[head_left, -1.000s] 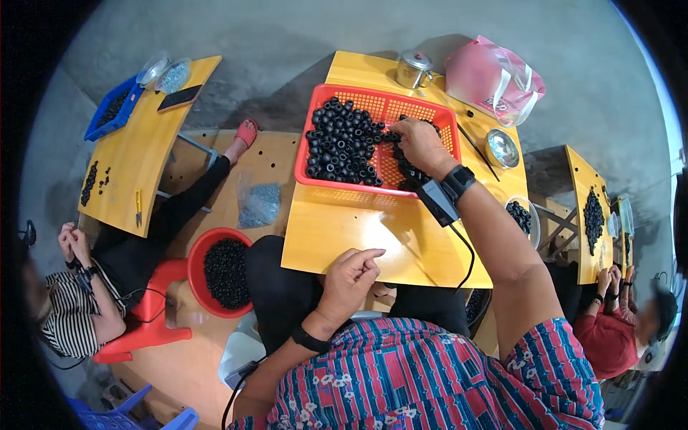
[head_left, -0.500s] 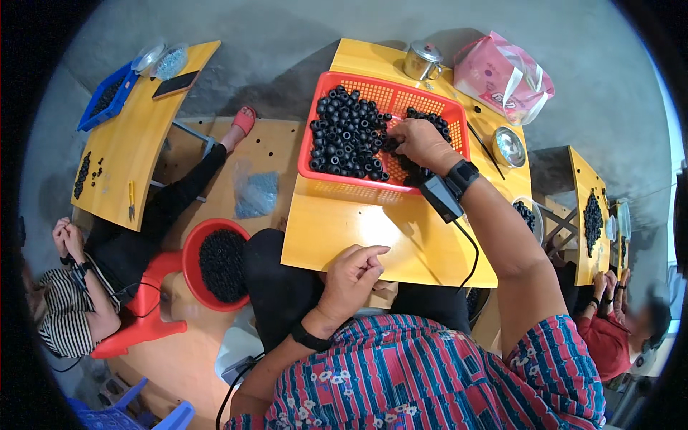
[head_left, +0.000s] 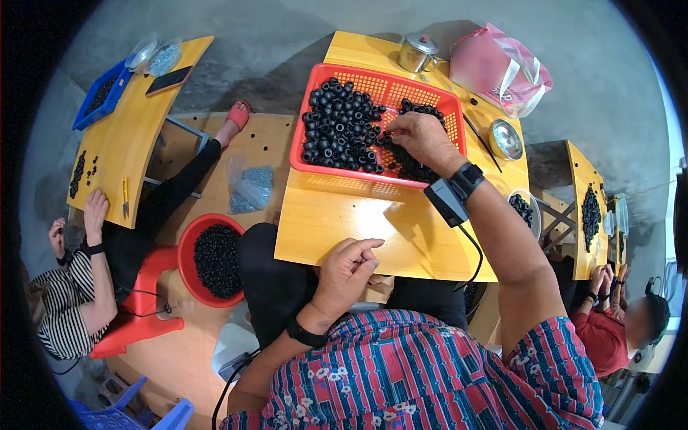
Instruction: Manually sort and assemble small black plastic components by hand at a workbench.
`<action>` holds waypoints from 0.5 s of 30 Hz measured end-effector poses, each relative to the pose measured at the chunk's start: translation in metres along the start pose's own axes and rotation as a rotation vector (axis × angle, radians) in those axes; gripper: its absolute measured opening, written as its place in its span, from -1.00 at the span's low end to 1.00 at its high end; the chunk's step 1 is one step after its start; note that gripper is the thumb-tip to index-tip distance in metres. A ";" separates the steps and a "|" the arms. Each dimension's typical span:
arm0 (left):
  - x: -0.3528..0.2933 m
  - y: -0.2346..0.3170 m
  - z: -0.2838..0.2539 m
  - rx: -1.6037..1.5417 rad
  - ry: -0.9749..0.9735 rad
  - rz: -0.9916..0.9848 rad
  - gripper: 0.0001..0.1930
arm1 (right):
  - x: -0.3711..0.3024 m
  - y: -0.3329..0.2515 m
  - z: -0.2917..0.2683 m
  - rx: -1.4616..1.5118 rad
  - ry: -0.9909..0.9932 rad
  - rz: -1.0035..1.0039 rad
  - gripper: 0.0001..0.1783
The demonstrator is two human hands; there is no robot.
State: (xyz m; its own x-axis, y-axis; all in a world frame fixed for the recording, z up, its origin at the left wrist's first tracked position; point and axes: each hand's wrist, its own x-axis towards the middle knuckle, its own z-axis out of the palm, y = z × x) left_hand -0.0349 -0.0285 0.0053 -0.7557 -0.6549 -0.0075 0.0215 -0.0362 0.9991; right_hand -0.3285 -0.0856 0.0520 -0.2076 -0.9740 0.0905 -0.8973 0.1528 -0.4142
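Note:
A red plastic basket (head_left: 378, 178) stands on the yellow table, filled with small black ring-shaped pieces (head_left: 340, 129). They form a larger heap on the left and a smaller, darker one (head_left: 419, 107) on the right. Between the heaps, my right hand (head_left: 426, 141) reaches in, its thumb and fingers pinched at a black piece, mostly hidden by the fingers. My left hand (head_left: 345, 278) hovers at the table's near edge, thumb and forefinger pressed together and the other fingers curled. What it holds, if anything, does not show. A black box on a cable hangs at my right wrist.
Behind the basket stand a lidded metal mug (head_left: 418, 53) and a pink bag (head_left: 494, 72). A metal bowl (head_left: 506, 139) and a black stick (head_left: 482, 143) lie to the right. A red tub (head_left: 188, 269) of black pieces is on the floor. Co-workers sit at both sides.
The whole view has shifted slightly. My right hand stays in the basket with its fingers at the gap between heaps; my left hand keeps its pose. The left co-worker's hands have parted, one reaching the table.

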 end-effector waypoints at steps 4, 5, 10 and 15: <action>0.000 0.000 0.000 -0.010 -0.001 -0.007 -0.67 | 0.006 -0.005 0.010 -0.182 -0.046 -0.020 -0.74; 0.000 0.000 0.000 -0.018 0.000 -0.007 -0.67 | 0.006 -0.008 0.011 -0.244 -0.042 -0.022 -0.75; 0.000 0.002 0.000 -0.006 -0.004 -0.009 -0.67 | 0.009 -0.015 0.013 -0.346 -0.078 0.052 -0.71; 0.000 0.004 0.000 -0.015 0.002 -0.016 -0.67 | 0.010 -0.020 0.011 -0.376 -0.154 0.089 -0.71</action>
State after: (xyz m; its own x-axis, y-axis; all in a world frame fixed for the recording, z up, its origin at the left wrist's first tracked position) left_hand -0.0350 -0.0282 0.0089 -0.7550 -0.6553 -0.0238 0.0190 -0.0581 0.9981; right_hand -0.3080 -0.1002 0.0510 -0.2560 -0.9634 -0.0793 -0.9641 0.2605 -0.0516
